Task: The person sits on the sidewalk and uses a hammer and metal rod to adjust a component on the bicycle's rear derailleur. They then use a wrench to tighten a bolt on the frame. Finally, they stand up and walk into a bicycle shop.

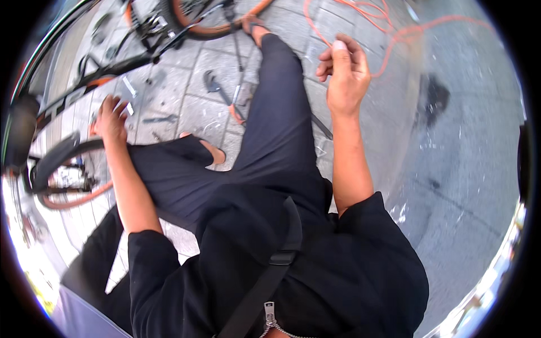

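My left hand [112, 119] is beside a bicycle wheel [62, 151] at the left, with bent, spread fingers and nothing visible in them. My right hand [346, 73] is raised above the pavement beyond my right knee. Its fingers are loosely curled and apart, with the thumb upward. An orange cord [389, 56] runs behind this hand; whether they touch, I cannot tell. Between my legs and the bicycle frame [112, 73] lies an adjustable wrench [217, 87] with an orange grip. Smaller spanners [160, 119] rest on the paving nearer my left hand.
Another bicycle wheel with an orange rim [211, 32] is at the top. More orange cord [366, 7] lies coiled at the upper right. Grey pavement with a dark stain [437, 98] spreads to the right. Dark cloth [93, 256] is behind my left arm.
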`<state>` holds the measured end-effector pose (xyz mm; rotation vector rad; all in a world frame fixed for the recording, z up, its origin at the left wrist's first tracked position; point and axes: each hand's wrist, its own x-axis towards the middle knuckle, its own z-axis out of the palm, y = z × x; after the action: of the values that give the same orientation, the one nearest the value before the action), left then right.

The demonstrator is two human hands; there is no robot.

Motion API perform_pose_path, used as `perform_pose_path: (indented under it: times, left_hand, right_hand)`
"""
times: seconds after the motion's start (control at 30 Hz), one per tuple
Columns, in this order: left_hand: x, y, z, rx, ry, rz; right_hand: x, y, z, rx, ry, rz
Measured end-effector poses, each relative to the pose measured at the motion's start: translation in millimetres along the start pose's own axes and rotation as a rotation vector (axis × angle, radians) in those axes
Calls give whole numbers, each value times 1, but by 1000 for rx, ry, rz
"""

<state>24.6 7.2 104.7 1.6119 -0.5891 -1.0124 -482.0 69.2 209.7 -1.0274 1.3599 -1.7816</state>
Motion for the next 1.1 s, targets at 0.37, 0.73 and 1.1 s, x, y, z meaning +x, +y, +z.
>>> perform_pose_path:
  times: [0.37,0.73,1.1]
  left_hand:
    - [12,7,44,121,-202,12]
    - [46,8,7,-16,-89,-6]
    - [13,12,28,241,-63,51]
  right_hand:
    - [-70,154,-265,-325,718,556]
    - [-200,147,-412,-1172,1031,509]
    - [-339,233,-405,-714,641,1273]
